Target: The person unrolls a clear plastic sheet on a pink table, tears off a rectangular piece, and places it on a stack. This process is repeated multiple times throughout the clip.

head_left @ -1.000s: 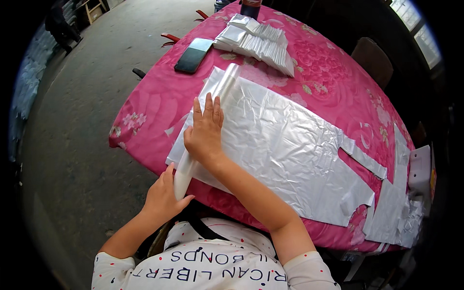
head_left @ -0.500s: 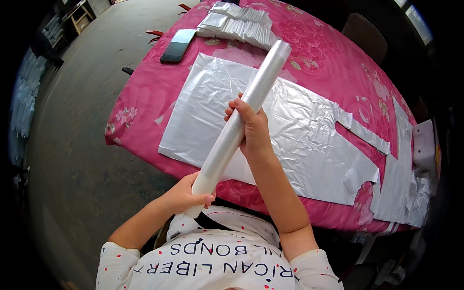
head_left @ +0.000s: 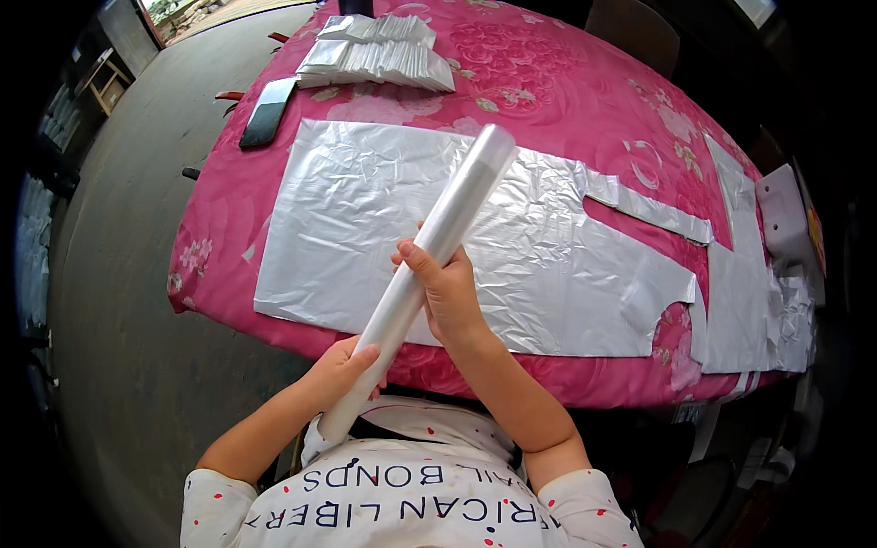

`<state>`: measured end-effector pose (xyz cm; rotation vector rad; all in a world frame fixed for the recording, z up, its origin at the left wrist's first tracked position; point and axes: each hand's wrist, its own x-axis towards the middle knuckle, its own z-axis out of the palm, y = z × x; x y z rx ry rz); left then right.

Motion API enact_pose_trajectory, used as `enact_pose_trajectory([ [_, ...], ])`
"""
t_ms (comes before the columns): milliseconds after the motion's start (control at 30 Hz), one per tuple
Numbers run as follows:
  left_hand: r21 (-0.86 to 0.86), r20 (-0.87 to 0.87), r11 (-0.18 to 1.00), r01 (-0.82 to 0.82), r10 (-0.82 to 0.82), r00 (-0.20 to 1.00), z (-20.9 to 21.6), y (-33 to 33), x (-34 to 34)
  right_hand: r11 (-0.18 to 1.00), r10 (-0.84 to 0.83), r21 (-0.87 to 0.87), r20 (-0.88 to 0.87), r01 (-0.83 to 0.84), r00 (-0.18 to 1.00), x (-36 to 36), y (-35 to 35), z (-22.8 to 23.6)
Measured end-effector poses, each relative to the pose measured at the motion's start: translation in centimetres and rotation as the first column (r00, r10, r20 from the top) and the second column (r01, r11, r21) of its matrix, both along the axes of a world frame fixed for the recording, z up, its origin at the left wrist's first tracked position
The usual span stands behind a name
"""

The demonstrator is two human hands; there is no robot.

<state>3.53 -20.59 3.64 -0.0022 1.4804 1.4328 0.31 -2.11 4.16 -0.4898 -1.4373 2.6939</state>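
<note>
A long roll of clear plastic film (head_left: pixel 429 247) slants across the front of me, its far end over the table and its near end close to my shirt. My left hand (head_left: pixel 354 363) grips it near the lower end. Higher up, around the middle, my right hand (head_left: pixel 443 285) is wrapped about it, thumb on top. Beneath the roll, a large silvery-white plastic bag (head_left: pixel 338 219) with cut-out handles lies flat on the table. More such bags (head_left: pixel 742 301) lie at the right edge of the table.
A pink flowered tablecloth (head_left: pixel 557 82) covers the table. Stacks of folded white plastic (head_left: pixel 375 62) sit at the far left, beside a dark phone (head_left: pixel 268 114). A white plastic holder (head_left: pixel 782 210) stands at the right edge. A brown chair (head_left: pixel 635 32) is behind the table.
The view has shifted, so the table things appear farther left. Both hands still hold the roll, and its near end is closer to my body. The left hand grips farther from that end.
</note>
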Motion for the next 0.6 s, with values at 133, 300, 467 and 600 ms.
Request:
enact_pose_trajectory([
  [133, 0.230, 0.198, 0.969, 0.085, -0.132, 0.971, -0.7, -2.8, 0.5, 0.973, -0.065, 0.220, -0.011, 0.066, 0.998, -0.8, 5.7, -1.6],
  [300, 0.161, 0.351, 0.986, 0.053, -0.108, 0.930, -1.6, -4.7, 1.6, 0.826, -0.203, 0.531, -0.029, 0.187, 0.979, -1.7, 12.8, -1.4],
  [467, 0.127, 0.378, 0.991, 0.039, -0.085, 0.922, -1.7, -5.1, 1.8, 0.778, 0.201, 0.555, 0.226, -0.296, 0.953, -1.8, 13.4, 0.4],
  [600, 0.081, 0.357, 0.994, 0.075, -0.099, 0.929, -1.3, -4.7, 1.7, 0.665, 0.403, 0.566, 0.277, -0.487, 0.872, -2.4, 13.1, 0.2],
])
